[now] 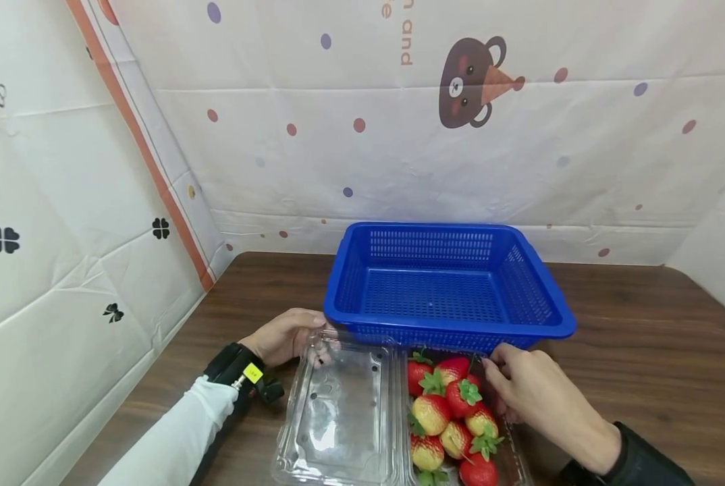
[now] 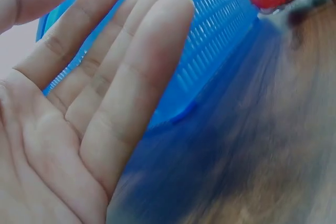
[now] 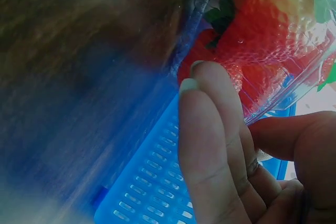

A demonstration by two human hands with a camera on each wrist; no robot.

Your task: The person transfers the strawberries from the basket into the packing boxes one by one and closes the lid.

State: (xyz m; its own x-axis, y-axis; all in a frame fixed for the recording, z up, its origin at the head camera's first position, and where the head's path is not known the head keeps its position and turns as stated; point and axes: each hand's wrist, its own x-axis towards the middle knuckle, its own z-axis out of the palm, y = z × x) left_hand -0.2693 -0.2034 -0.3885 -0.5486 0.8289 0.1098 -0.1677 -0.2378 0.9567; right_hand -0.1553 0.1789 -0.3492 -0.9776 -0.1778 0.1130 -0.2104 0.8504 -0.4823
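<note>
A clear plastic clamshell box [image 1: 517, 466] full of red and pale-yellow strawberries [image 1: 431, 414] lies in front of the blue basket [image 1: 447, 324]. Its transparent lid [image 1: 338, 418] is folded out to the left. My left hand [image 1: 286, 336] is at the lid's far left corner, its fingers showing through the plastic. In the left wrist view these fingers [image 2: 131, 82] reach up nearly straight under the lid's edge, the thumb apart. My right hand [image 1: 535, 385] pinches the box's far right corner. The right wrist view shows its fingertips [image 3: 202, 103] beside the box wall, close to the strawberries.
Behind the box the slotted blue basket stands with no contents visible. The brown wooden table [image 1: 642, 337] extends to both sides. White printed cloth [image 1: 277, 155] hangs behind the table and along its left side.
</note>
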